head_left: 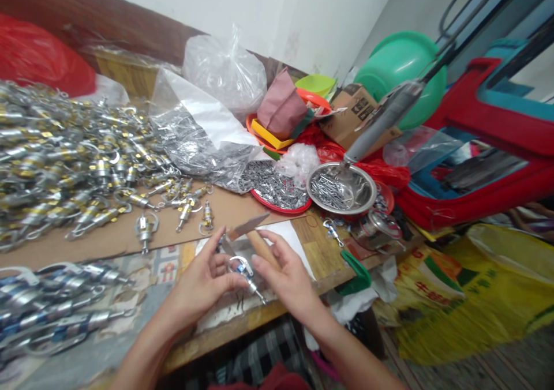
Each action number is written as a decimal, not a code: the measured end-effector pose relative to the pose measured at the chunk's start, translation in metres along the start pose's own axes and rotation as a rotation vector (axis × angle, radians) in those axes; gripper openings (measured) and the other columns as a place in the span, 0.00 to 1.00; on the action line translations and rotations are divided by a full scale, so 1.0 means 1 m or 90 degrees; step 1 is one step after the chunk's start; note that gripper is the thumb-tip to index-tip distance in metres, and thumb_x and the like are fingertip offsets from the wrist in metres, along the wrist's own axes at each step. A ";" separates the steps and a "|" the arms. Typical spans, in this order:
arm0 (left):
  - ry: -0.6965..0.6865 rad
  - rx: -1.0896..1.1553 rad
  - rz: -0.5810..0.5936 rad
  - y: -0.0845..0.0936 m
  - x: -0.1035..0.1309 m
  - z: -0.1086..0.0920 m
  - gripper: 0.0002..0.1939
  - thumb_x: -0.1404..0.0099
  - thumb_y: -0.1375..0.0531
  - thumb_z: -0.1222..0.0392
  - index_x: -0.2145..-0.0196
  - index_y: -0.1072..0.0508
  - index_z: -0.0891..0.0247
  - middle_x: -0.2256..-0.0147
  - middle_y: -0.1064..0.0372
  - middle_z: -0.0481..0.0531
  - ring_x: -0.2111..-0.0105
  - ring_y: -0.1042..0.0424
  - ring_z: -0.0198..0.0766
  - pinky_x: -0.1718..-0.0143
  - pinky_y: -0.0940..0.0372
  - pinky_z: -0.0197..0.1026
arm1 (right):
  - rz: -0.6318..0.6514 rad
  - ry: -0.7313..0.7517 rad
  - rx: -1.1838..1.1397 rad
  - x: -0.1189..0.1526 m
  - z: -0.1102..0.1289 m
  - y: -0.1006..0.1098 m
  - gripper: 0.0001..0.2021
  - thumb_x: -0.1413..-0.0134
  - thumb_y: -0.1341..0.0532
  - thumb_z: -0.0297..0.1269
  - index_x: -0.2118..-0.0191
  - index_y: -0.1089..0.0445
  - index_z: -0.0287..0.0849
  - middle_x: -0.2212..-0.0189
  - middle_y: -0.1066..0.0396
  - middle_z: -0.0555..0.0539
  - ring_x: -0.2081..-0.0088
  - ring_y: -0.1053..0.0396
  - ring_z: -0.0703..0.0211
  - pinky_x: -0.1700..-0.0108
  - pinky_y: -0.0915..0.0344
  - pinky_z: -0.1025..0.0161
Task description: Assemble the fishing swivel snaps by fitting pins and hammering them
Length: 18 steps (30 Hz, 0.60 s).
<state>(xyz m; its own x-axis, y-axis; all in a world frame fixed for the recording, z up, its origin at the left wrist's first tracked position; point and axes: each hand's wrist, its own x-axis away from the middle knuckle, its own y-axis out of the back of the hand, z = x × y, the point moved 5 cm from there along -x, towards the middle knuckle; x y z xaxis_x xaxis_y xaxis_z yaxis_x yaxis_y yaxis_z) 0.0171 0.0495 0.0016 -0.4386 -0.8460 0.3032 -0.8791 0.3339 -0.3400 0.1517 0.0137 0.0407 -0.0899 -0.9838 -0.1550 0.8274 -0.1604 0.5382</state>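
My left hand (203, 277) pinches a small silver metal fitting (255, 289) with a curved hook-like arm and a blue band. Its thumb lies on the fitting's side, and the pin end points down toward the table edge. In my right hand (288, 274) is the wooden handle (263, 249) of what looks like a small hammer, its grey metal head (251, 225) tapering to the right. The right thumb is close to the fitting; I cannot tell whether it touches. Beneath both hands lies a white sheet (294, 240).
Many yellow-banded fittings (86, 171) are heaped at left, blue-banded ones (56, 303) nearer. Small metal parts fill a plastic bag (194, 142) and a red-rimmed tray (281, 208). A steel bowl (341, 188) holds pins, beneath a grey-handled tool (385, 116). A green object (355, 274) sits at the table's edge.
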 end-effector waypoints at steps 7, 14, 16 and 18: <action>0.008 -0.016 -0.013 0.001 0.001 -0.002 0.54 0.58 0.35 0.70 0.40 0.62 0.64 0.75 0.32 0.42 0.74 0.30 0.35 0.70 0.35 0.39 | 0.058 0.157 0.175 0.033 0.006 0.037 0.19 0.43 0.48 0.30 0.46 0.41 0.47 0.63 0.30 0.47 0.62 0.31 0.60 0.61 0.34 0.65; 0.003 -0.028 -0.030 0.000 -0.002 -0.002 0.55 0.60 0.34 0.69 0.40 0.61 0.63 0.77 0.32 0.41 0.75 0.30 0.34 0.71 0.35 0.38 | 0.082 0.236 0.314 0.036 0.018 0.038 0.22 0.45 0.50 0.25 0.45 0.42 0.48 0.70 0.32 0.47 0.70 0.33 0.63 0.69 0.37 0.68; 0.008 -0.026 -0.031 0.000 -0.001 -0.003 0.54 0.60 0.34 0.69 0.40 0.61 0.64 0.77 0.33 0.41 0.76 0.30 0.34 0.71 0.34 0.38 | 0.149 0.195 0.377 0.033 0.014 0.034 0.23 0.45 0.50 0.25 0.44 0.43 0.49 0.71 0.32 0.49 0.73 0.34 0.63 0.72 0.38 0.68; 0.015 -0.028 -0.034 0.001 0.000 -0.004 0.55 0.60 0.34 0.70 0.40 0.61 0.64 0.77 0.32 0.41 0.76 0.29 0.34 0.71 0.34 0.38 | 0.133 0.191 0.368 0.030 0.014 0.037 0.22 0.44 0.51 0.26 0.43 0.45 0.50 0.70 0.32 0.49 0.72 0.34 0.63 0.70 0.38 0.68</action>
<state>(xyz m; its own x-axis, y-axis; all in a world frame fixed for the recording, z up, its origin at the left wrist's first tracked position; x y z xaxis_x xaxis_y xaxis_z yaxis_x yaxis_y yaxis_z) 0.0160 0.0515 0.0046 -0.3947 -0.8534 0.3405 -0.9086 0.3073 -0.2829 0.1713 -0.0233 0.0678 0.2659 -0.9475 -0.1779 0.3748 -0.0684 0.9246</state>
